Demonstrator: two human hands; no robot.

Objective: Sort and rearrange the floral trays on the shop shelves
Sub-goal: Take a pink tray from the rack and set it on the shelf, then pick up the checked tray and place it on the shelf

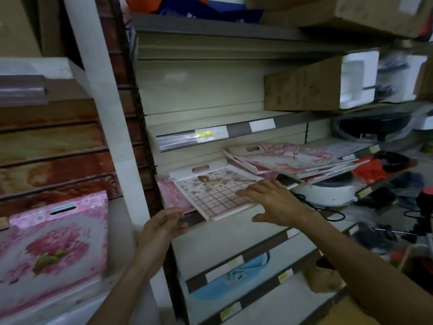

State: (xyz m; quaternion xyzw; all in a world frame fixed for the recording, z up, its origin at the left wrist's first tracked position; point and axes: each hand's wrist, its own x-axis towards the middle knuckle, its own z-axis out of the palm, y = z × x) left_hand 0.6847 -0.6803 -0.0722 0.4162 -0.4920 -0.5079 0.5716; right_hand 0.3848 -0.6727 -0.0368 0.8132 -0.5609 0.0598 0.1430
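Note:
A white floral tray with a red grid pattern (210,191) lies flat on the middle shelf, on top of a pink tray (172,195). My right hand (274,202) rests on its right side, fingers spread. My left hand (164,225) pinches the front left corner of the tray stack at the shelf edge. Behind and to the right, several pink floral trays (293,160) lie in a loose tilted pile. On the left unit a large pink flower tray (54,249) stands upright.
The shelf above (210,118) holds a cardboard box (302,87) and white foam packing (358,78). A white round appliance (325,193) with a black cord sits right of the trays. Lower shelves (239,261) hold a blue item (234,277). A white upright post (112,118) separates the units.

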